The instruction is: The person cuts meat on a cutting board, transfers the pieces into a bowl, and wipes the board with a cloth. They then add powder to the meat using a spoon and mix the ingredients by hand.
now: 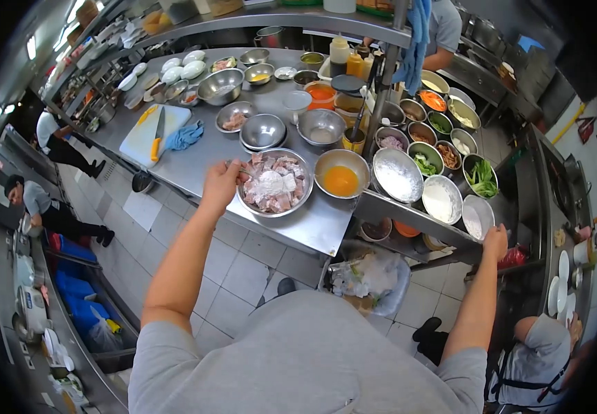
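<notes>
My left hand (222,185) is closed at the left rim of a steel bowl of cut raw meat (276,202). Its fingers grip what looks like a spoon (247,172), mostly hidden by the hand. White powder (271,183) lies heaped on the meat. Off to the right, my right hand (496,243) is closed on the rim of a metal bowl of white powder (476,215). Beside the meat stands a bowl of beaten egg (340,181). Two more bowls of white powder, a nearer (442,199) and a farther one (398,174), sit between my hands.
A knife (158,134) lies on a white cutting board (141,143) beside a blue cloth (184,136). Bowls of vegetables (481,174) fill the right counter. An overhead shelf (243,19) crosses the back. A lined bin (367,279) stands below. Co-workers stand left, right and behind the counter.
</notes>
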The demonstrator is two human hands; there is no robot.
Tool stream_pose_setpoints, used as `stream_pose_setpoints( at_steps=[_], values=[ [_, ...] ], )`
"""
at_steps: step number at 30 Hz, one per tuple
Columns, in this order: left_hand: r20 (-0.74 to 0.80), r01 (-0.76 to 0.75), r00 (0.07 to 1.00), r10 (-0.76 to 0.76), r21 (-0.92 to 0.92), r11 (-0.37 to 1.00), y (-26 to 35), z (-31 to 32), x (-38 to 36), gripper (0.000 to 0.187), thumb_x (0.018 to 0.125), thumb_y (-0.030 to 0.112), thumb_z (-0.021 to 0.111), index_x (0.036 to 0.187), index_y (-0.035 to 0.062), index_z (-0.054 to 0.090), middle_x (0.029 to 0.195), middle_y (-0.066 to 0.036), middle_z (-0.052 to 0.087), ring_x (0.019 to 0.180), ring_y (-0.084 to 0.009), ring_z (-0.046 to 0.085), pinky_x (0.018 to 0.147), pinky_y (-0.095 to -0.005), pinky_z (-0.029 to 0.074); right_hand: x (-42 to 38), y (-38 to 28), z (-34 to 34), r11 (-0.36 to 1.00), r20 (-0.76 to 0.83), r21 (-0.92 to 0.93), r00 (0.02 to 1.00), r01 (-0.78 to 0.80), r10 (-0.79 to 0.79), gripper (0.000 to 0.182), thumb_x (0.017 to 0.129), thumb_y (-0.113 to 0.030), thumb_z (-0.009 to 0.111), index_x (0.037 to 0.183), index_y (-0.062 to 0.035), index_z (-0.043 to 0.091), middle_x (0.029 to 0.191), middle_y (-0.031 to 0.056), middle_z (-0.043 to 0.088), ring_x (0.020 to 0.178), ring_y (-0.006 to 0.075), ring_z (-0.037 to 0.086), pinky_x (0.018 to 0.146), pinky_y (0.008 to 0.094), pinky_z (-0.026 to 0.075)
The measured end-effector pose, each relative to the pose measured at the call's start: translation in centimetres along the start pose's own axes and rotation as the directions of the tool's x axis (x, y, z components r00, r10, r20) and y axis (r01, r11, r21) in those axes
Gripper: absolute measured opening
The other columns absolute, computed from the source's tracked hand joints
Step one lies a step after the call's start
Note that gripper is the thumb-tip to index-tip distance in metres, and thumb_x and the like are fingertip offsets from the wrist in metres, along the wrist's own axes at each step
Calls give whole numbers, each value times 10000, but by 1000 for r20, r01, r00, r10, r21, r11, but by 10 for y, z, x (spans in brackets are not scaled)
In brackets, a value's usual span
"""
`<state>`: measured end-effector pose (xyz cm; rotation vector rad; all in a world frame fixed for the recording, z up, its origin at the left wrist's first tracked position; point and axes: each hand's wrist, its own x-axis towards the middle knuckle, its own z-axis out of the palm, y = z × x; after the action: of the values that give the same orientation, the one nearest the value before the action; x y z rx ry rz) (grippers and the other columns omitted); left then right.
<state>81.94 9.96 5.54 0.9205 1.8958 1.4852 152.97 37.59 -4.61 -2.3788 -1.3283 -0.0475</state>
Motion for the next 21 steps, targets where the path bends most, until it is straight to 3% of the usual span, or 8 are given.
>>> stream_pose_setpoints(
  at_steps=[2, 4, 6, 10, 13, 18, 21],
  values=[
    [-67, -4, 998, 5, 20, 1000, -27, 0, 12, 337, 1107, 297, 566, 1101, -3, 719, 824, -35, 733, 687, -75, 516, 646, -242, 441, -5, -6, -10, 999, 76, -23, 996, -36, 37, 561, 994, -421, 510, 1503, -208, 615, 1448, 150, 665, 1313, 396, 635, 1085, 507, 500],
    [-95, -50, 994, 52, 22, 999, -39, 0, 24, 340, 1105, 293, 564, 1108, -6, 728, 834, -44, 743, 715, -99, 554, 697, -273, 477, -4, -4, -9, 999, 80, -20, 996, -41, 42, 566, 993, -418, 503, 1504, -199, 614, 1450, 152, 663, 1316, 398, 631, 1091, 504, 497],
    [-261, -61, 960, 99, 148, 987, -37, 4, 31, 358, 1109, 294, 550, 1111, -10, 737, 850, -52, 759, 747, -121, 596, 723, -306, 502, 0, 0, -2, 1000, 24, -26, 1000, -7, 8, 573, 952, -400, 499, 1490, -258, 632, 1389, 174, 697, 1258, 414, 667, 1064, 518, 514],
    [-327, -132, 922, 208, 239, 962, -64, -10, 65, 383, 1111, 312, 540, 1118, -12, 744, 866, -58, 775, 760, -139, 633, 734, -334, 519, 5, 6, 4, 1000, 16, -27, 1000, -10, 10, 574, 950, -402, 505, 1489, -251, 632, 1387, 181, 696, 1256, 415, 667, 1064, 518, 514],
    [-315, -198, 881, 354, 434, 879, -58, -17, 57, 385, 1104, 330, 555, 1116, 0, 752, 867, -61, 783, 759, -146, 670, 720, -336, 528, 2, 3, 1, 1000, 20, -17, 1000, -10, 10, 576, 950, -406, 506, 1488, -242, 633, 1386, 188, 695, 1257, 417, 666, 1066, 517, 513],
    [-358, -182, 870, 339, 405, 896, -66, -35, 42, 381, 1103, 329, 557, 1105, 2, 754, 863, -61, 778, 738, -137, 646, 707, -329, 516, -3, -2, -4, 1000, 4, -16, 1000, 2, -2, 576, 955, -407, 507, 1483, -219, 638, 1382, 189, 696, 1257, 421, 664, 1061, 518, 510],
    [-407, -88, 882, 237, 353, 932, -68, -44, 29, 366, 1100, 315, 558, 1103, 5, 752, 858, -55, 770, 726, -119, 618, 700, -309, 503, -7, -5, -9, 1000, 8, -1, 1000, -7, 7, 574, 956, -412, 516, 1478, -208, 643, 1379, 189, 698, 1253, 418, 665, 1058, 516, 508]
  ],
)
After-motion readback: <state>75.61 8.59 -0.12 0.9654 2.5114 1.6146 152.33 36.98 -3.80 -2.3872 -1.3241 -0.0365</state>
